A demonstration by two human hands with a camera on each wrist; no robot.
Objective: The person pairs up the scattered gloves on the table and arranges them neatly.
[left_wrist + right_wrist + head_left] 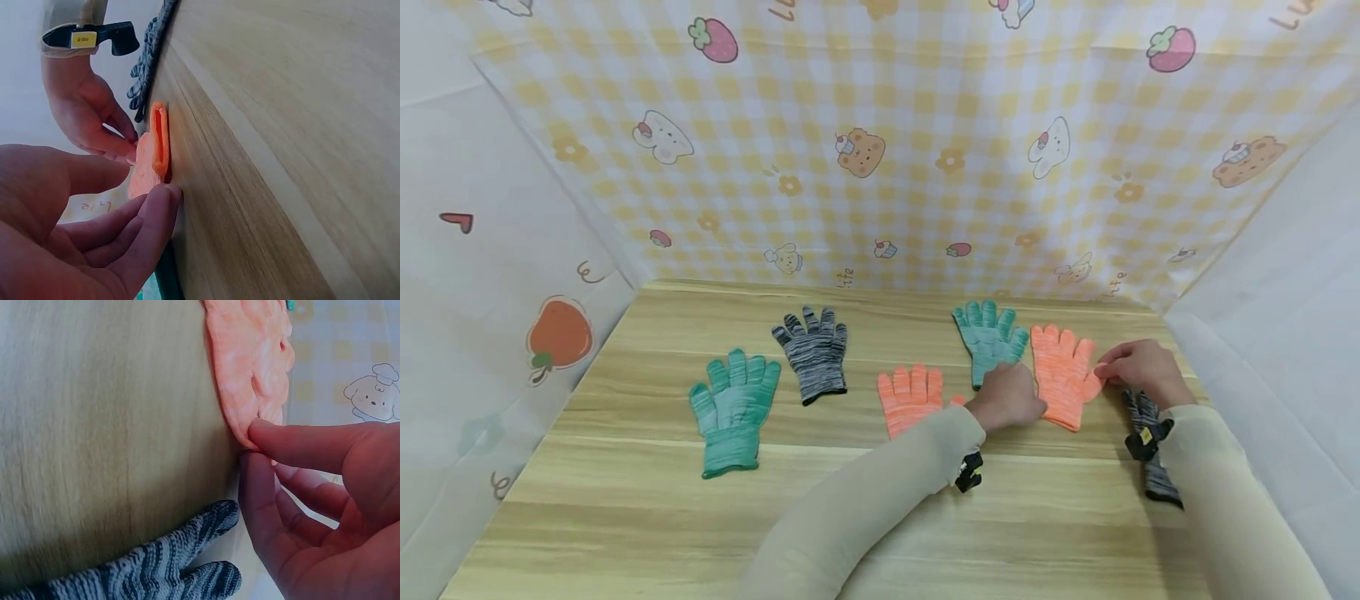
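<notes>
As the right-hand orange knit glove [1062, 379] lay on the wood-grain table [850, 517] between both hands, the left hand [1009, 396] held its near left edge, thumb opposite fingers; the right hand [1146, 371] pinched its thumb, at right.

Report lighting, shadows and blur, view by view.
Head: bright, soft shadow on the tabletop beside the right sleeve; left wrist: dimmer, the left hand shaded; right wrist: also dim, tabletop grain softly blurred, darkened along the striped glove.
</notes>
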